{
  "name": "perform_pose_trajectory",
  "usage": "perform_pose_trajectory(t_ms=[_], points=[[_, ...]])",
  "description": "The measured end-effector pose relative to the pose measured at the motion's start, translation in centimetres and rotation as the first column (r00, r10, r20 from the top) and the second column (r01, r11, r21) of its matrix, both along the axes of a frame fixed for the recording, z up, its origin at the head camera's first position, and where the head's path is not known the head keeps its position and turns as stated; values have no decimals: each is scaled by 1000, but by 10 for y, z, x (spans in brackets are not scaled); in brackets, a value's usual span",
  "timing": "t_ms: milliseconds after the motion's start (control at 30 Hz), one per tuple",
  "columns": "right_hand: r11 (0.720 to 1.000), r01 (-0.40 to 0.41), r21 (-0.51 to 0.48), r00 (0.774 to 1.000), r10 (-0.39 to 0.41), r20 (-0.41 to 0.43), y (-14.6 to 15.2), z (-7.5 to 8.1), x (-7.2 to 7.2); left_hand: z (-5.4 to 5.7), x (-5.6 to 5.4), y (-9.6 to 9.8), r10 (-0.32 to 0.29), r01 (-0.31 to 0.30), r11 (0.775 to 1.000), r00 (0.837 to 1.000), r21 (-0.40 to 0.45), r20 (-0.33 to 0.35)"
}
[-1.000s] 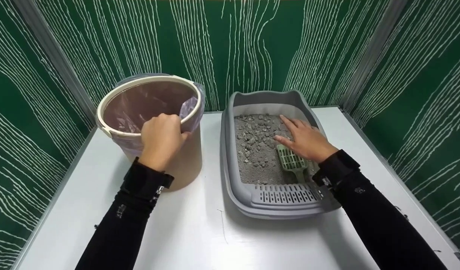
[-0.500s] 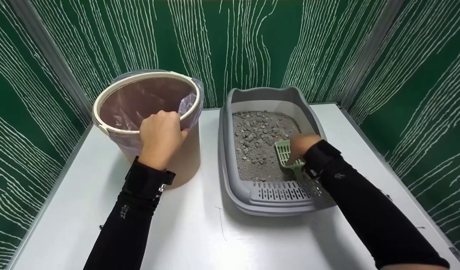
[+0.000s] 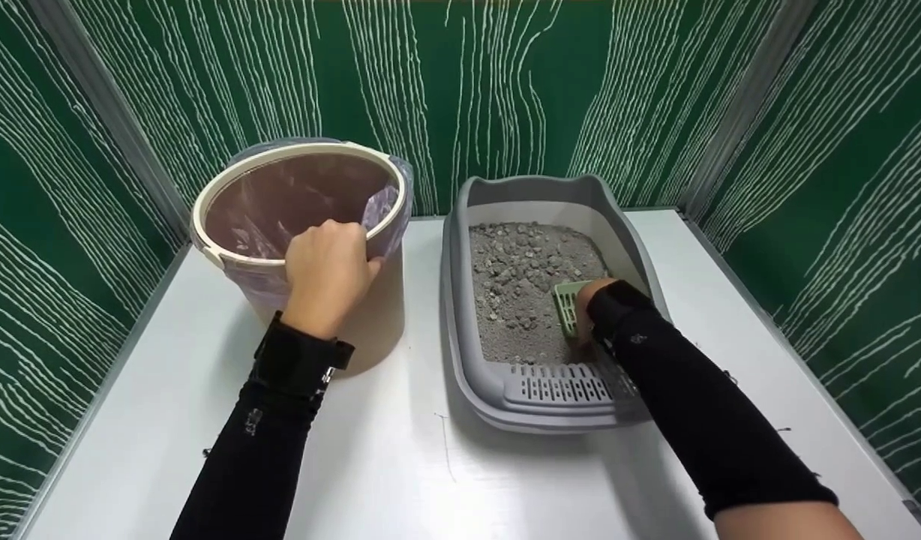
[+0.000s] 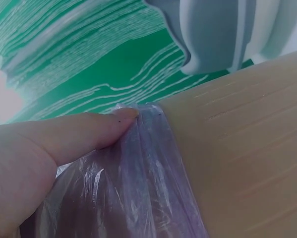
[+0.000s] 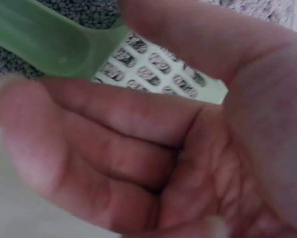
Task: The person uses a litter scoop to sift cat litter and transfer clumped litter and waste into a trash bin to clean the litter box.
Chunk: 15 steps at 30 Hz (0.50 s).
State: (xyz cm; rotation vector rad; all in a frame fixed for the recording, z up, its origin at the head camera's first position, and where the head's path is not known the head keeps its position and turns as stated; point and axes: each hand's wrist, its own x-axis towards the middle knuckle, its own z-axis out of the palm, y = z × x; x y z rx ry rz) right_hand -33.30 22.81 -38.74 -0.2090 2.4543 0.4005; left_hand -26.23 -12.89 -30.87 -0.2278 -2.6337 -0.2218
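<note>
My left hand (image 3: 327, 274) grips the near rim of a tan trash can (image 3: 378, 322) lined with a thin purple bag. In the left wrist view its thumb presses the bag (image 4: 148, 173) against the can's outer wall. My right hand (image 3: 589, 306) reaches down into a grey litter box (image 3: 460, 330), right at a green slotted litter scoop (image 3: 567, 315) lying on the litter. In the right wrist view its thumb and loosely bent fingers stand either side of the scoop's neck, with the scoop's handle (image 5: 44, 42) beyond the fingertips and a gap between thumb and fingers.
Grey litter (image 3: 517, 300) with several clumps fills the box, the clumps mostly toward its left and back. Both containers stand on a white table (image 3: 370, 465). Green panels (image 3: 498, 90) with white wavy lines enclose the back and sides.
My right hand has moved from spread flat over the litter back and down to the scoop, its fingers bending. The left hand keeps holding the can's rim.
</note>
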Motion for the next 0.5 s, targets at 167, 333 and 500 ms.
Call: perform_pose_trajectory(t_ms=[167,333,500], points=[[993,-57,108,997,52,50,9,-14,-15,-1,-1,2,-2,2,1000,1000,-2,10],[976,-124,182,983,95,159,17,-32,-35,-2,-2,2,-7,7,1000,1000,4,6],[996,-46,76,997,50,-56,7,-8,-9,-3,-3,0,-18,18,1000,1000,5,0]])
